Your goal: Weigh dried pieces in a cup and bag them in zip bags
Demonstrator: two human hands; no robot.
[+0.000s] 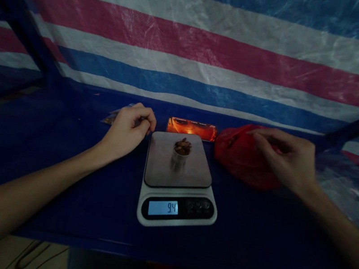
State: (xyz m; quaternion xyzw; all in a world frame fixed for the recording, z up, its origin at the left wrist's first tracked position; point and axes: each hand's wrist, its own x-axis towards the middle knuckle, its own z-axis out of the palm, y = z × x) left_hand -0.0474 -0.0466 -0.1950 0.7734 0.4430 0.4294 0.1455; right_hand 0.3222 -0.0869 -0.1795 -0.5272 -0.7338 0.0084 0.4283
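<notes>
A white digital kitchen scale (174, 222) with a steel plate stands in front of me, its lit display reading 9.4. On the plate is a small metal cup (179, 159), heaped with dark brown dried pieces (183, 146) whose kind I cannot tell. Just off the plate's far left corner rests my left hand (131, 127), fingers curled in and closed; its palm is hidden. To the right of the scale lies a crumpled red plastic bag (241, 162). My right hand (285, 156) is over it, thumb and forefinger pinched together at its upper side.
A phone (192, 129) with a bright orange screen lies behind the scale. Partly behind my left hand is a clear small bag (110, 117). Clear plastic (344, 192) lies at the right. Blue frame bars and a striped tarp (195, 37) enclose the blue table (92, 211).
</notes>
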